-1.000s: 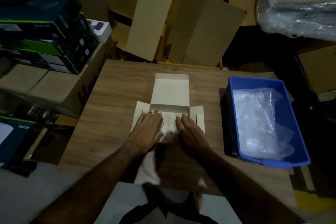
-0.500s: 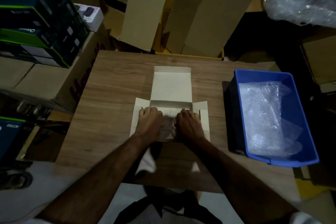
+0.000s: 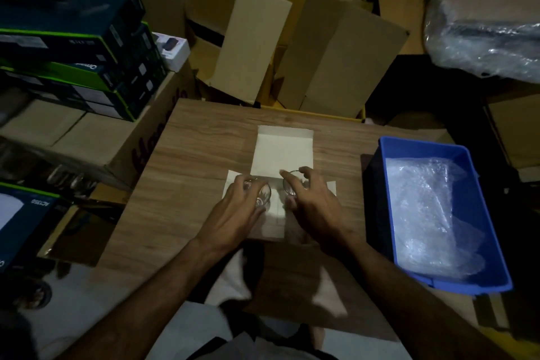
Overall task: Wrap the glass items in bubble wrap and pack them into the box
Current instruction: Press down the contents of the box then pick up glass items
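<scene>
1. Wide view first: the wooden desk [image 3: 204, 155] carries a white carton box [image 3: 282, 152] at its middle, lid flap thrown open away from the person, and a blue bin [image 3: 493, 213] at the right edge with a heap of bubble wrap [image 3: 429, 213] lying in it.
2. Progress call: both glasses are bare, no wrap on either, and the wrap sits untouched in the bin, well apart from the hands. So wrapping and packing all look to be ahead, which puts this at the very start.
3. Left hand [image 3: 233, 213], fingers curled round a small clear glass [image 3: 261, 194] right over the box's open mouth, gripping it.
4. Right hand [image 3: 315, 207], fingers spread and bent over a second glass [image 3: 292, 184]; only its rim reads clearly, so a firm grip there is my guess, not a certainty.
5. Hard to see: the light is dim, the box's inside sits under both hands, and whether more glasses remain in it cannot be told.
</scene>
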The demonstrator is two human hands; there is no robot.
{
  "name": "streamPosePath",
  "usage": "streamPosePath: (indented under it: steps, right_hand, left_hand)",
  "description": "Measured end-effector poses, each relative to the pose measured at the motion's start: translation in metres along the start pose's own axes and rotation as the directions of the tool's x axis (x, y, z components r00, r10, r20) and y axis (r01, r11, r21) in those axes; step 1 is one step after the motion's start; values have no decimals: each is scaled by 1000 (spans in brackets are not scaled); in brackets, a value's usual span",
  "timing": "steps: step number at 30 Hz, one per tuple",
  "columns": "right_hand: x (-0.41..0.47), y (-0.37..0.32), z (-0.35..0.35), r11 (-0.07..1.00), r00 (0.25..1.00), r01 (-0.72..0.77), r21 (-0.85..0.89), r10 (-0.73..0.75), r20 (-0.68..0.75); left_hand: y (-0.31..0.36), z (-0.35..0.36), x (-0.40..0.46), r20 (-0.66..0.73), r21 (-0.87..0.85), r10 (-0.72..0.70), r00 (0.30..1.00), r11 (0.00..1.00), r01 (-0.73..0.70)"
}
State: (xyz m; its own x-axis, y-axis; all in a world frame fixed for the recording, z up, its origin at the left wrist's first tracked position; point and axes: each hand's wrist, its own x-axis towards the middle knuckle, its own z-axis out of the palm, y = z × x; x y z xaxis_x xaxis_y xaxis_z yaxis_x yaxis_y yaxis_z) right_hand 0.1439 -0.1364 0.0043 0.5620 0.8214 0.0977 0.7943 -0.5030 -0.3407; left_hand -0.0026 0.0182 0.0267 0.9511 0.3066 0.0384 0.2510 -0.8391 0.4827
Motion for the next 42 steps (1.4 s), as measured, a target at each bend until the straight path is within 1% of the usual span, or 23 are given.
streamPosePath:
  steps: [2, 4, 6, 9, 14, 17, 19, 22, 26, 28, 29, 32, 34, 35, 39, 40, 42]
  right_hand:
    - [12, -6, -5, 997, 997, 78, -9, -79, -28]
    - [25, -18, -12, 994, 994, 108, 7, -108, -36]
    - [40, -34, -15, 992, 992, 123, 26, -122, -35]
    - [64, -64, -12, 981, 983, 183, 70, -180, -44]
    - [100, -117, 13, 944, 954, 295, 149, -298, 0]
    - [118, -141, 41, 929, 938, 332, 163, -344, 52]
    - [126, -153, 60, 926, 933, 330, 182, -349, 89]
    - [136, -158, 87, 941, 932, 266, 210, -307, 193]
    - [138, -152, 108, 965, 930, 215, 153, -250, 271]
    - [139, -148, 118, 964, 913, 248, 95, -266, 309]
    - [139, -146, 120, 965, 913, 244, 92, -261, 314]
    - [137, -144, 124, 971, 937, 192, 140, -224, 269]
    - [132, -144, 123, 967, 939, 216, 132, -243, 242]
    - [131, -144, 122, 968, 945, 189, 164, -225, 237]
    - [131, -149, 111, 983, 944, 149, 112, -175, 278]
    - [130, -149, 108, 983, 943, 163, 80, -180, 280]
    - [125, -145, 101, 973, 948, 229, 24, -229, 221]
  left_hand:
    - [-3, -12, -3, -48, 44, 1, 999, 999, 2]
    - [-11, -25, -7, -108, 80, -18, 994, 996, 26]
    - [-22, -38, -11, -162, 68, -79, 984, 994, 91]
    - [-47, -54, -24, -229, 68, -193, 954, 975, 213]
    - [-93, -63, -47, -221, 114, -402, 889, 894, 433]
    - [-116, -60, -58, -183, 101, -496, 849, 849, 519]
    - [-128, -56, -63, -151, 74, -515, 844, 845, 529]
    - [-143, -48, -66, -98, 81, -516, 851, 848, 523]
    - [-156, -37, -64, -62, 72, -513, 856, 853, 516]
    - [-160, -33, -65, -39, 76, -510, 860, 856, 511]
    - [-161, -31, -65, -32, 80, -511, 859, 856, 511]
    - [-163, -28, -66, -36, 80, -510, 860, 856, 511]
    - [-165, -27, -66, -42, 91, -512, 858, 853, 513]
    - [-165, -27, -65, -43, 95, -512, 858, 853, 513]
    - [-166, -28, -64, -21, 132, -517, 856, 847, 515]
    - [-166, -29, -64, -28, 156, -512, 858, 846, 510]
    - [-163, -31, -65, -67, 206, -481, 874, 851, 483]
